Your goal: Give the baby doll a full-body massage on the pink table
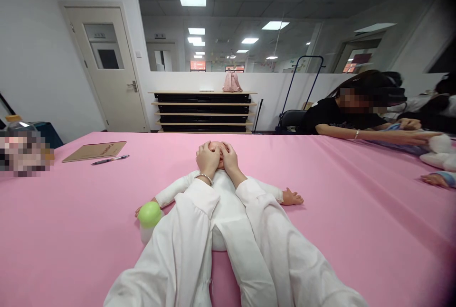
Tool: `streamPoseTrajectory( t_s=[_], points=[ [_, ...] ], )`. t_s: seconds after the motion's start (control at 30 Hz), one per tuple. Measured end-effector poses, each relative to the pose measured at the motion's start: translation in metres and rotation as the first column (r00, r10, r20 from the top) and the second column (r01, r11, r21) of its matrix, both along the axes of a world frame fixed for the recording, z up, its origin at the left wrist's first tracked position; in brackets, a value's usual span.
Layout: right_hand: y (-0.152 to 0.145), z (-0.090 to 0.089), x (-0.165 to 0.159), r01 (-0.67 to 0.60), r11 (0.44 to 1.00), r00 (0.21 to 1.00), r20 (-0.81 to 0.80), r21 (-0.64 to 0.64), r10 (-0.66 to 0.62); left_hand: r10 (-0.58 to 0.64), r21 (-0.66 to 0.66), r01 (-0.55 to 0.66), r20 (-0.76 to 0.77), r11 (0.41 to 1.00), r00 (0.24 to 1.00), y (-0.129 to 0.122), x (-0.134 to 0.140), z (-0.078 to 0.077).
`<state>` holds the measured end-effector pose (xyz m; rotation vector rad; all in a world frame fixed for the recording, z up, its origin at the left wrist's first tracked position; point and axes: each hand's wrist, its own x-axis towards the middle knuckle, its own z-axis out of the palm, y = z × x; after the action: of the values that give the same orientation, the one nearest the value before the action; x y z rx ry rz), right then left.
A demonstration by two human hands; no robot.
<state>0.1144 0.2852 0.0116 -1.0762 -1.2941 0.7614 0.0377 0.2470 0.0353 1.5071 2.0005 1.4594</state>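
A baby doll (230, 198) with a soft white cloth body lies on its back, its arms spread and its legs toward me. My left hand (207, 159), with a beaded bracelet at the wrist, is cupped around one side of the doll's head. Around the other side curls my right hand (230, 159). The fingers of both hands hide most of the doll's face and touch it near the middle. By my left sleeve, next to the doll's hand, stands a whitish bottle with a green cap (149, 214), partly covered by the sleeve.
A pink cloth (89, 231) covers the table. A brown notebook (94, 151) and a pen (110, 160) lie at the far left, near a bottle with an orange cap (17, 124). At the right, another person (331, 117) handles a second doll (440, 150).
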Motion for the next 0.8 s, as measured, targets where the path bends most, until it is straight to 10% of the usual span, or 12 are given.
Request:
streamPoseTrajectory(
  t_s=[0.8],
  points=[
    [-0.0018,-0.0003,0.0004,0.006,1.0,1.0,-0.007,0.02,-0.006,0.008,-0.032,-0.009,-0.009,0.999,1.0,-0.001,-0.0005,0.0011]
  ],
)
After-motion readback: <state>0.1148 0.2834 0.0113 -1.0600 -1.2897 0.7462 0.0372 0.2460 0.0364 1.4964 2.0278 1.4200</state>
